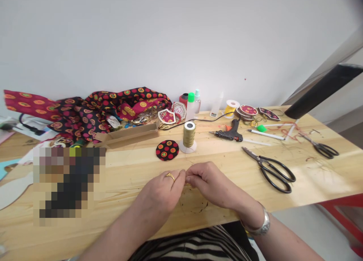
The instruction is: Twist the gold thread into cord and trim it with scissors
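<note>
My left hand [167, 189] and my right hand [208, 183] meet above the front part of the table, fingertips pinched together. Whatever they hold between them is too small or hidden to make out; a faint dark strand shows on the wood just below. Directly beyond the hands stands a spool of gold thread [189, 136] on a white base. To its left lies a round, black patterned fabric disc [167, 150]. Large black-handled scissors [269, 170] rest to the right of my right hand, blades pointing away.
A hot glue gun [231, 132] lies behind the scissors, its cord running left. Patterned cloth [113, 106] is heaped at the back left, behind a cardboard tray [130, 136]. Bottles [190, 106], a yellow spool [231, 107] and smaller scissors [326, 150] also stand or lie around.
</note>
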Available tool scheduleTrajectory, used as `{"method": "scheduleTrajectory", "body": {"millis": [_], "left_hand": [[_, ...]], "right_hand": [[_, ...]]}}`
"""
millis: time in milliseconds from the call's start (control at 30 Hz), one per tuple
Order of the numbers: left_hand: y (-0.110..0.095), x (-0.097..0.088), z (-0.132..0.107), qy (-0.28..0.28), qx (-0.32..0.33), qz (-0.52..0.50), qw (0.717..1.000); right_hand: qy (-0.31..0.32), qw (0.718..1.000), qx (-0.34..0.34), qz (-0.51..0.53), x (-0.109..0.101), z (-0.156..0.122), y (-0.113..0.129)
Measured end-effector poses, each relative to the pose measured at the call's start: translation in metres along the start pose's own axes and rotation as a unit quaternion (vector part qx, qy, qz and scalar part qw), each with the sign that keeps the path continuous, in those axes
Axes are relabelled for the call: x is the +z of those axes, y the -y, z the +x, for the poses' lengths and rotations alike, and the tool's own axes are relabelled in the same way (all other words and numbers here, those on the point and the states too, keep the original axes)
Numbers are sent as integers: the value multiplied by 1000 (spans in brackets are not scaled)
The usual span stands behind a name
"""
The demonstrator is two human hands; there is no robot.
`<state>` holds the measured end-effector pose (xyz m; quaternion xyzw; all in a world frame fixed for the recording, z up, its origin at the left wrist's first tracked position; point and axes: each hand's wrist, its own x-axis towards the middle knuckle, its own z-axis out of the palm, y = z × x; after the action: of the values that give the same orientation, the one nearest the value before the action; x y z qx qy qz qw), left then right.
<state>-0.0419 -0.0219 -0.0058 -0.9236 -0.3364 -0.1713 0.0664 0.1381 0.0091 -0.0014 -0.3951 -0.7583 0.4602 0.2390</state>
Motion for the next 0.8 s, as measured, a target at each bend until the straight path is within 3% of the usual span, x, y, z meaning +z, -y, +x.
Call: {"method": "scheduleTrajectory", "body": {"millis": [300, 533, 800], "left_hand": [[6, 3, -2, -16, -3, 2, 1000], [17, 3, -14, -36, -52, 6, 998], [24, 1, -28, -49, -81, 9, 995]], "right_hand": [[6, 1000, -4, -21, -8, -3, -8], [-46, 999, 2, -25, -22, -6, -12], [-64, 997, 19, -37, -32, -9, -16]]}}
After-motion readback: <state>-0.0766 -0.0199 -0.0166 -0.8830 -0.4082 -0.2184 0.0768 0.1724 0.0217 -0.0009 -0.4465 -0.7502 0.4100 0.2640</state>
